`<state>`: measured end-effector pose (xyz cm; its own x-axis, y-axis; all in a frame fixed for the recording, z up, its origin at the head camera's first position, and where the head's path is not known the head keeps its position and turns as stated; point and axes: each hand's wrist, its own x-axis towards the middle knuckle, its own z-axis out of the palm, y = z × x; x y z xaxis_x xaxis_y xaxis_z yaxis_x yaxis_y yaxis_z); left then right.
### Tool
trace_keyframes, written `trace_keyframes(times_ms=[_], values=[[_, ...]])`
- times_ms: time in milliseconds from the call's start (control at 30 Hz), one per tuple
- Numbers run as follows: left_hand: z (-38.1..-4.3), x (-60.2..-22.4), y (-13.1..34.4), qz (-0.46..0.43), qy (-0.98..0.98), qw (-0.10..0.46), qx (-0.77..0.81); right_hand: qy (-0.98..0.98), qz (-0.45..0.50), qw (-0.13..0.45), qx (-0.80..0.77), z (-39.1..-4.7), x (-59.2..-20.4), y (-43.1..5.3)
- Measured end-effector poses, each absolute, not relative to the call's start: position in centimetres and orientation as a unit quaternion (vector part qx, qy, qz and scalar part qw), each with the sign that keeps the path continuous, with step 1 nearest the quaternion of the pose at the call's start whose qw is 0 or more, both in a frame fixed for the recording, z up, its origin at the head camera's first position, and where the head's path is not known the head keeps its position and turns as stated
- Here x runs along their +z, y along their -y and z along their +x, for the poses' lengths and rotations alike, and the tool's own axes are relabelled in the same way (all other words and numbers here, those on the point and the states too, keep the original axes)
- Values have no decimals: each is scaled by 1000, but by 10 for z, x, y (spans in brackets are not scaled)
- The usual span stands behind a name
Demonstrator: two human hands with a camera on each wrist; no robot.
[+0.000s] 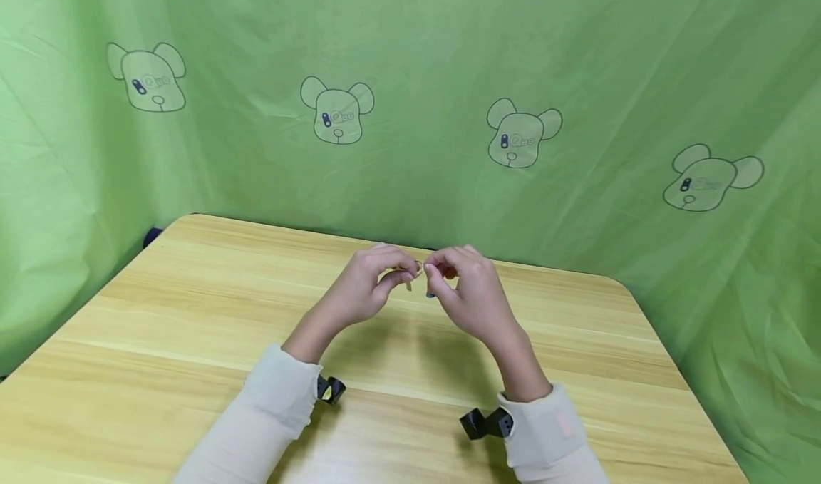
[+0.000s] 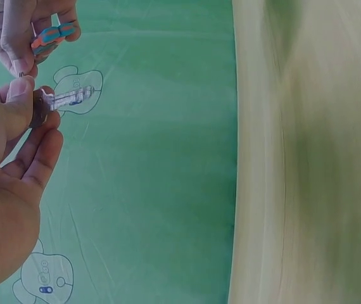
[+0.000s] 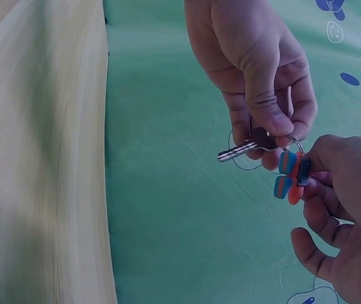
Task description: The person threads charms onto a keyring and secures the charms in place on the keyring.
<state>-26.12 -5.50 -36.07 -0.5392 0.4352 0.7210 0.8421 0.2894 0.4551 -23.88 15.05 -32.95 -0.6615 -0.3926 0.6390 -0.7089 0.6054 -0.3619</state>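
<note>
My left hand [image 1: 362,284] pinches a metal key [image 3: 237,152] by its head between thumb and fingers. The key's toothed blade [image 2: 73,97] sticks out past the fingertips. A thin metal key ring [image 3: 299,145] bridges the small gap between my two hands. Opposite, my right hand [image 1: 474,295] pinches an orange and blue charm [image 3: 292,177] beside the ring, thumb and index finger together. The charm [image 2: 52,38] hangs below the right fingers in the left wrist view. Both hands are raised above the far part of the table, and the fingers hide part of the ring.
A wood-grain table [image 1: 192,341] with rounded corners lies under both arms. Behind it hangs a green curtain [image 1: 417,184] printed with bear heads. Small black cameras [image 1: 474,423] sit at the cuffs of the light sleeves [image 1: 276,398].
</note>
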Motion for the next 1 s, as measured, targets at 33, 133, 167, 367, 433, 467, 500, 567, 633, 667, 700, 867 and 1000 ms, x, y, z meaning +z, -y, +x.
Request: trace_keyframes(times_ms=[33,133,167,367,433,467,500,567,633,667,700,867,1000], values=[[-261,-361,55,-417,767,237,-427,859,320,256,307,-239,-330,-151],[-261,-361,55,-413,770,229,-430,861,317,255,306,-239,-330,-151],[-261,-361,55,-412,771,226,-430,861,316,256,304,-239,-330,-151],[-259,-360,52,-401,776,225,-432,865,309,266,292,-239,-330,-150],[-259,-360,51,-399,776,231,-430,865,310,268,288,-240,-330,-150],[-258,-360,51,-398,776,234,-429,865,311,269,287,-240,-330,-149],[-258,-360,52,-397,777,235,-429,865,312,270,286,-240,-330,-149],[-258,-359,52,-395,777,240,-427,864,314,272,286,-239,-330,-149],[-258,-359,53,-393,778,244,-424,862,316,273,287,-239,-330,-149],[-259,-359,53,-393,778,246,-423,861,318,273,288,-239,-330,-148],[-259,-359,54,-394,777,248,-424,861,319,274,288,-239,-330,-148],[-261,-359,56,-406,764,261,-428,858,322,277,290,-240,-331,-149],[-261,-359,57,-412,759,259,-432,856,322,278,294,-240,-331,-149]])
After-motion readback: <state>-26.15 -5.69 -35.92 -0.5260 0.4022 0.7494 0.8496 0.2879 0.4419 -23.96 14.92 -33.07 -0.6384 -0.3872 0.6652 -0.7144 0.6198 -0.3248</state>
